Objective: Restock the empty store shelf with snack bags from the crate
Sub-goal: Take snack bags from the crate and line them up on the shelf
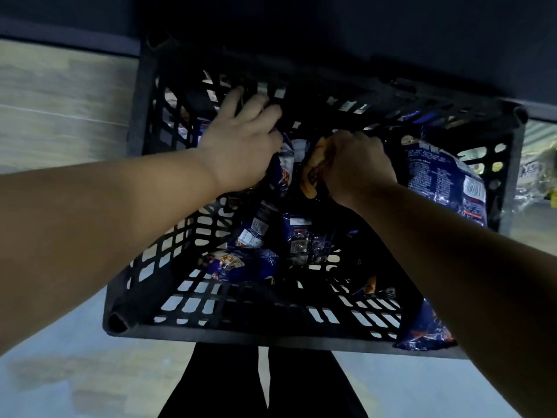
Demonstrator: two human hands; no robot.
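Crate open on top, both arms go in that way. Lattice walls close all four sides. Left hand and right hand crowd the far middle, near each other, narrow gap between. Big blue bag leans on the right wall, blocks that side. Loose bags cover the middle of the floor; near floor mostly bare. One bag fills the near right corner.

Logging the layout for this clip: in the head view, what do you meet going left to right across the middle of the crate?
Crate's left wall → left hand → right hand, gripping an orange-fronted bag → large blue bag leaning at the right wall.
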